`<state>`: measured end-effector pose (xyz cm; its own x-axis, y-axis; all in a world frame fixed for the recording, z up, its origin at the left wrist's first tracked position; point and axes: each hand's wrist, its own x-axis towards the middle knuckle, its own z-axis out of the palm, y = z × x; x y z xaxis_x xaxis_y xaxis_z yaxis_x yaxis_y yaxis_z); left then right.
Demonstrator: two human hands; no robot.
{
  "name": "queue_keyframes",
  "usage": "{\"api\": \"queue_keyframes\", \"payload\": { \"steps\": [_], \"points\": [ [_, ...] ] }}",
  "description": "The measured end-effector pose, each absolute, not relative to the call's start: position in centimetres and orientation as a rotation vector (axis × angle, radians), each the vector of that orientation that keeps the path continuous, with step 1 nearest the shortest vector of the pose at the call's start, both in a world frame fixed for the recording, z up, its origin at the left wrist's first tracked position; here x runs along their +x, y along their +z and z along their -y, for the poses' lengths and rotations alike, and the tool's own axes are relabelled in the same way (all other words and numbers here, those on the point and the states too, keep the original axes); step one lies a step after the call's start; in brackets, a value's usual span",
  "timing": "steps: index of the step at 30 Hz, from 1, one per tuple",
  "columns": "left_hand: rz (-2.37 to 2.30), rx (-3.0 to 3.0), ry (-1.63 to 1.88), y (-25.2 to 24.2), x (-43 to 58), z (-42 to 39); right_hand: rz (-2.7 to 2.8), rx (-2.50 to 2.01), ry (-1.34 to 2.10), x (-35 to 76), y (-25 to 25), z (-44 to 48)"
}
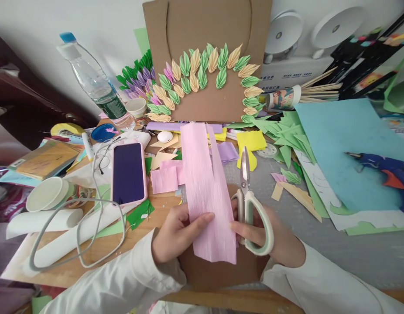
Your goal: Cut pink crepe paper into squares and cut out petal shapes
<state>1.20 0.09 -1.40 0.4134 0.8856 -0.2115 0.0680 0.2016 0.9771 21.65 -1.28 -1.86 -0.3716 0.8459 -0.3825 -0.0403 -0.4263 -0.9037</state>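
Note:
A long piece of pink crepe paper (202, 187) is held upright in front of me, with a slit running down from its top edge that parts a narrow strip on the right. My left hand (180, 231) pinches the left side, thumb in front. In my right hand (264, 231) are the scissors (246, 187), white-handled, blades pointing up and closed together. The thumb of that hand also presses on the paper's right edge. Behind the sheet lie smaller pink crepe paper squares (164, 179). Under my hands is a brown board (218, 274).
A cardboard panel (205, 102) with folded paper leaves stands at the back. To the left are a phone (128, 173), a cable (77, 231), a paper cup (46, 194) and a water bottle (100, 87). A glue gun (385, 168) rests on blue paper (336, 131) at right.

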Motion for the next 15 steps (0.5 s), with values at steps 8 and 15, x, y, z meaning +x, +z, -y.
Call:
{"api": "queue_keyframes", "payload": {
  "steps": [8, 15],
  "points": [
    [-1.037, 1.332, 0.771, -1.30, 1.23, 0.05, 1.338, -1.227, 1.694, 21.61, -1.86, 1.01],
    [-1.098, 1.448, 0.828, -1.46, 1.15, 0.03, 1.246, -1.273, 1.717, 21.59, -1.93, 1.36]
  ]
}}
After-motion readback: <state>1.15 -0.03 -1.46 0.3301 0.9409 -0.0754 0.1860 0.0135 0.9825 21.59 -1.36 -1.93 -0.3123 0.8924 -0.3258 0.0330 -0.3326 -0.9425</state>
